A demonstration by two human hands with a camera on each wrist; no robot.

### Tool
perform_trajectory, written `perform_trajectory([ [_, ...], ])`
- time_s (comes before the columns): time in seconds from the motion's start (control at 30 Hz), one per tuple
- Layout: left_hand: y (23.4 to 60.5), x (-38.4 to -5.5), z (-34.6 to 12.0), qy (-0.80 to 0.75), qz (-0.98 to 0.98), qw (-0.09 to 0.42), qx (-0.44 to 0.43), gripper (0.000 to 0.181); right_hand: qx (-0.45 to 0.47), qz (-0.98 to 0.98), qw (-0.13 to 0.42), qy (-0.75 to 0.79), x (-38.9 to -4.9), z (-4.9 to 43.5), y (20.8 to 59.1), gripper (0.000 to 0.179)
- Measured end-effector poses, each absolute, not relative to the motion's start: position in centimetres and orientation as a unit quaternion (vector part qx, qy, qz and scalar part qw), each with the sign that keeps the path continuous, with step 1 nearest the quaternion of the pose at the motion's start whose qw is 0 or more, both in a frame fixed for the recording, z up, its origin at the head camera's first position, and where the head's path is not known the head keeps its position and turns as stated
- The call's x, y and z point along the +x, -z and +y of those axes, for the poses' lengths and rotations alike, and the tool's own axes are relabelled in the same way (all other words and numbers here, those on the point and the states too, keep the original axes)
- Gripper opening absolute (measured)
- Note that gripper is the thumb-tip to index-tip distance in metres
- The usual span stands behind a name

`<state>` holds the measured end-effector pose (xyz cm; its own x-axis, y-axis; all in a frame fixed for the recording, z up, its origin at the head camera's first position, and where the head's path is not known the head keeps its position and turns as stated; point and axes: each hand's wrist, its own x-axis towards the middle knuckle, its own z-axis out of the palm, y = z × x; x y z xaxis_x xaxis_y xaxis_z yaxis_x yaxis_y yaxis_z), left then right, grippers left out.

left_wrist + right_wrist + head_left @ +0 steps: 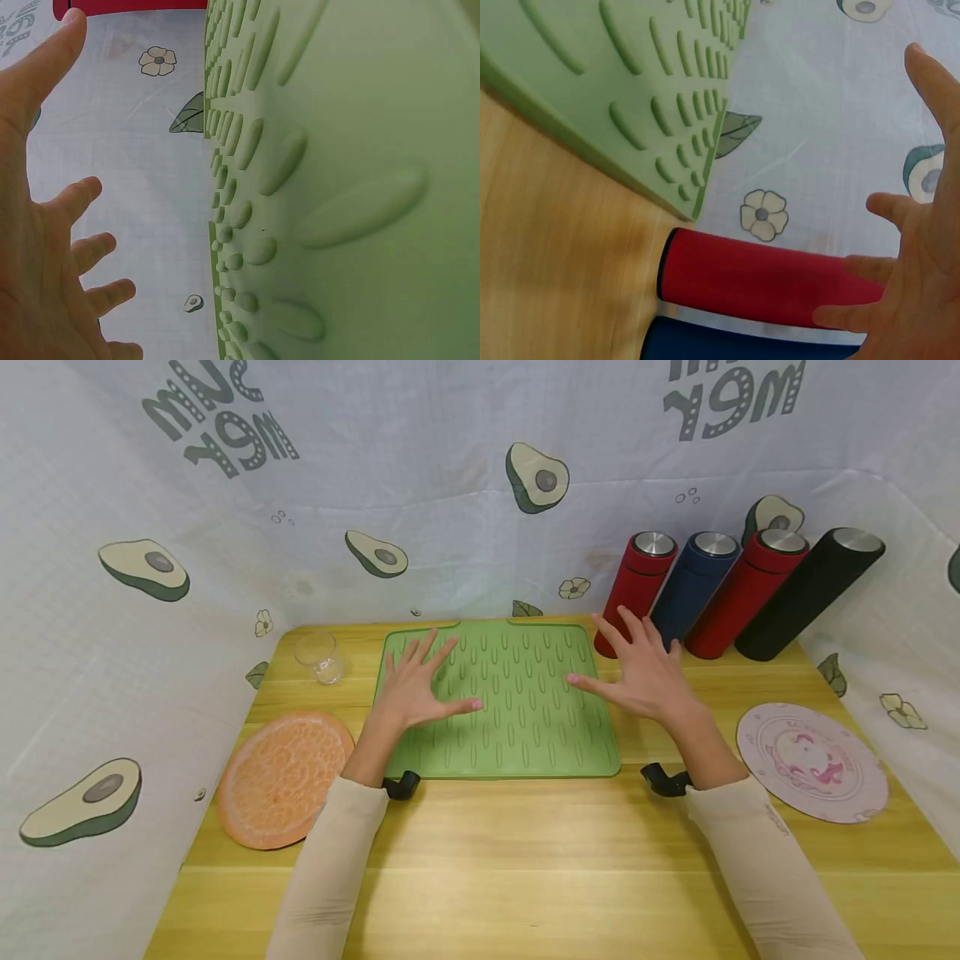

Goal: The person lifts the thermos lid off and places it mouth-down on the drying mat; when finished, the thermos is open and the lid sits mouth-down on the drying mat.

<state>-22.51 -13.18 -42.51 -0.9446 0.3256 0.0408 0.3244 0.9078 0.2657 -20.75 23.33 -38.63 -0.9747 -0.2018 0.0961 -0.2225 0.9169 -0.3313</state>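
1. Your left hand (411,692) and right hand (647,672) are spread wide, holding nothing.
2. It seems wise to move both evenly, wrists relaxed, and to watch that right fingers do not knock the leftmost red bottle (642,578), near 12 o'clock of that hand.
3. Green mat (517,710) lies at 3 o'clock from your left hand, 9 o'clock from your right.

wooden table (517,860) | green mat (510,693) | four flasks (744,595) | clear glass (327,670) | orange disc (285,781) | pink disc (812,762)
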Motion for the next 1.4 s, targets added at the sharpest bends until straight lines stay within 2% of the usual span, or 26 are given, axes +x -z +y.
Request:
perform_trajectory([
  [0.37,43.9,-21.9,-13.5,-0.251,0.949,0.008,0.189,0.118,0.091,-0.97,0.07,-0.215,-20.8,24.8,39.1,0.1],
  [0.7,44.2,-21.3,-12.6,-0.349,0.916,-0.011,0.199,0.106,0.054,-0.945,0.11,-0.303,-21.1,25.9,39.4,0.099],
  [0.97,44.6,-21.4,-12.1,-0.406,0.888,-0.018,0.213,0.105,0.016,-0.92,0.148,-0.362,-22.4,26.1,39.9,0.099],
  [1.17,45.2,-21.5,-11.6,-0.457,0.86,-0.006,0.227,0.11,-0.016,-0.893,0.179,-0.413,-23.6,25.7,40.0,0.099],
  [1.4,45.6,-21.6,-11.1,-0.5,0.832,-0.002,0.24,0.107,-0.055,-0.872,0.222,-0.433,-24.9,24.9,40.4,0.094],
])
